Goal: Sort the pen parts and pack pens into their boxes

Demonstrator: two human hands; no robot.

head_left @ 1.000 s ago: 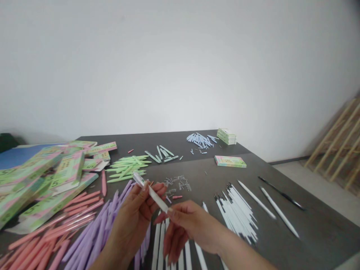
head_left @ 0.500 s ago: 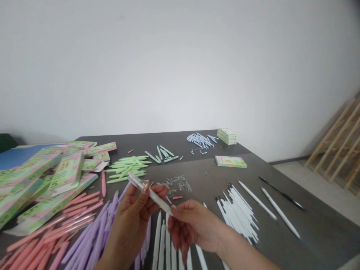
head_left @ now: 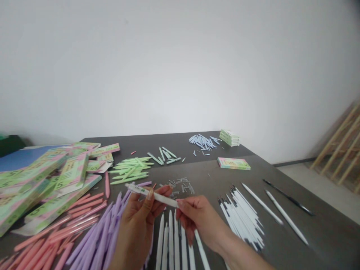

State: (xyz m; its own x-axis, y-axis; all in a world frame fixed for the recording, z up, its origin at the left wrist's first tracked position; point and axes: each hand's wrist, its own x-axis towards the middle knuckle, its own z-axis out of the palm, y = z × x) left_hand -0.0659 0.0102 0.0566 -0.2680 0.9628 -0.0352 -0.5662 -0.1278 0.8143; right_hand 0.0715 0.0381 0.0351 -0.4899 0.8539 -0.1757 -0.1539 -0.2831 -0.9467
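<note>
A white pen (head_left: 161,198) is held up between both hands above the table, tilted slightly down to the right. My left hand (head_left: 143,210) is closed around its clip end, thumb on top. At the other end, my right hand (head_left: 197,215) pinches the tip between thumb and fingers; the very tip is hidden by them. Below the hands lies a row of white pen barrels (head_left: 171,243). Purple pen barrels (head_left: 104,232) are heaped by my left forearm, and small clear parts (head_left: 184,183) are scattered just beyond the hands.
Pink barrels (head_left: 47,243) and green-pink pen boxes (head_left: 71,170) spread over the left side. Green pens (head_left: 132,168) and blue parts (head_left: 203,141) lie farther back. White refills (head_left: 243,217), loose white pens (head_left: 285,215) and a black pen (head_left: 288,197) are on the right.
The held white pen has turned closer to level, and its right end has risen together with my right hand. The view has shifted slightly.
</note>
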